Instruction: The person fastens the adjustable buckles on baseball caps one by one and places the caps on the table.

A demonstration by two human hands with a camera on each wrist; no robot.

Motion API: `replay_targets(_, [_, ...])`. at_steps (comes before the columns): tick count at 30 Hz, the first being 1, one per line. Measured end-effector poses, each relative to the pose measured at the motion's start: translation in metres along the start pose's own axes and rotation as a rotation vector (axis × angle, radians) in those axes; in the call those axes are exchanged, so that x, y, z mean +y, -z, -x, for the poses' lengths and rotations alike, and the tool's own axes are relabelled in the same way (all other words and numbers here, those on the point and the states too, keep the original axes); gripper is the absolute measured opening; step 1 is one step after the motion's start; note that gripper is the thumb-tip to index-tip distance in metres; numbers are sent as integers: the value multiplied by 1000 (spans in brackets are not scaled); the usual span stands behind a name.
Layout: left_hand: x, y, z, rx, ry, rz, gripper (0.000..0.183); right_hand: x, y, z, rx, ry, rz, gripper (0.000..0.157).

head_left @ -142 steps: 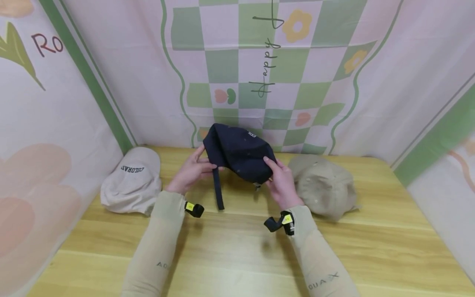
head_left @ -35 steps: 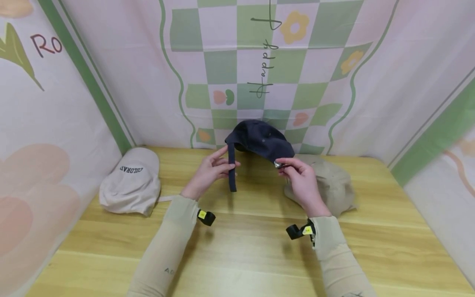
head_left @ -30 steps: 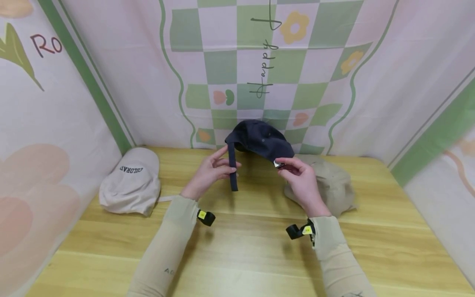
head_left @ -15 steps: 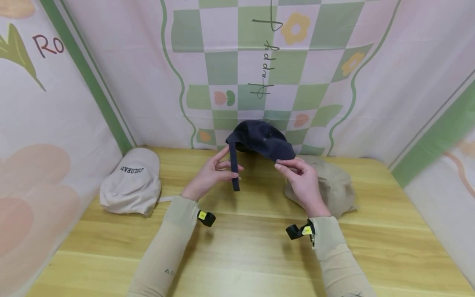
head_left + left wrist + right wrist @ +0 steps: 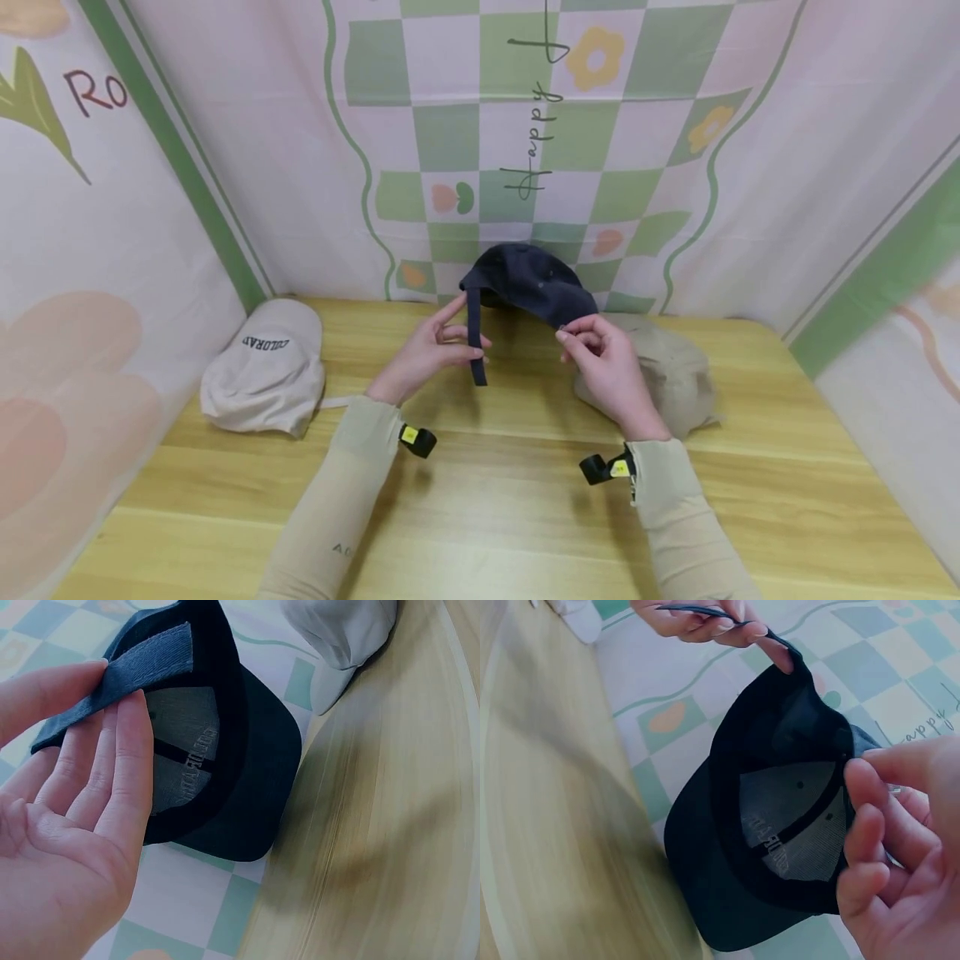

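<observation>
A navy baseball cap [image 5: 528, 275] is being held up near the back of the worktop [image 5: 480, 517]. The left hand [image 5: 423, 354] is pinching its dangling strap [image 5: 474, 312] between thumb and fingers; the right hand's [image 5: 611, 367] fingers are clamping its rear edge. It is probably feeling light and floppy, the brim [image 5: 274, 761] stiffer, with the rear edge offering sure hold. The brim is pointing away and downward, its long axis running front to back.

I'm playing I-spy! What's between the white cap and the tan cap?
In the head view, the left hand and navy cap are between them; the right hand partly hides the tan cap.
</observation>
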State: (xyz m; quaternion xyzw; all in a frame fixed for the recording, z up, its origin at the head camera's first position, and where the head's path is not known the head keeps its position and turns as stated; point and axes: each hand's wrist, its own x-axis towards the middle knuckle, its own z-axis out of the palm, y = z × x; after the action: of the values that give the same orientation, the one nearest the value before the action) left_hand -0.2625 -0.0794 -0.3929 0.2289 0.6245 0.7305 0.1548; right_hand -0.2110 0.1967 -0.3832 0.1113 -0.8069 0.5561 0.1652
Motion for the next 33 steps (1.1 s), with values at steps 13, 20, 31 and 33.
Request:
replay_targets(13, [3, -2, 0, -25, -14, 2, 86, 14, -6, -3, -37, -2, 7, 21])
replay_targets(20, [4, -4, 0, -16, -13, -5, 69, 13, -2, -3, 26, -74, 58, 22])
replay_targets(31, [13, -11, 1, -3, -35, -23, 54, 17, -7, -1, -12, -70, -9, 17])
replay_targets(33, [13, -12, 1, -7, -51, -19, 56, 18, -9, -1, -4, -72, -3, 16])
